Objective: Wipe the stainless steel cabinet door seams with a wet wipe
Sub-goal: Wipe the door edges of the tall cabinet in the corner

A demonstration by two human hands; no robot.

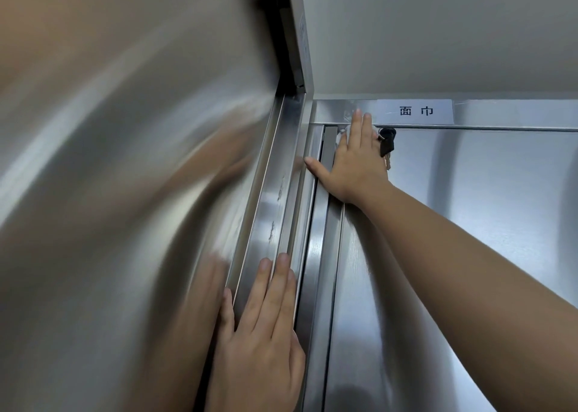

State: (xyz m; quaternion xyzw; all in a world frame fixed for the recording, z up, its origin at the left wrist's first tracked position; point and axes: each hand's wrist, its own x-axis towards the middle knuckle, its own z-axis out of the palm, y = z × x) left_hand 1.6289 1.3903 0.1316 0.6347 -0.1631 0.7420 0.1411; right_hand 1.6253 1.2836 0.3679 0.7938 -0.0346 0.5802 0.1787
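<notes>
Wiping looked under way: the right hand, fingers straight, pressed the wipe into the seam top corner, left hand flat on the door edge; next, likely dragging downward.

This looks like a storeroom in a business or an institution rather than a home. A printed paper label reading 面巾, face towels, is taped to the steel frame of a cabinet. Below the label is a brushed steel cabinet door. A key hangs in the door's lock just below and left of the label. Far left of the label stands another large steel panel, and above the label is a plain white wall.
</notes>
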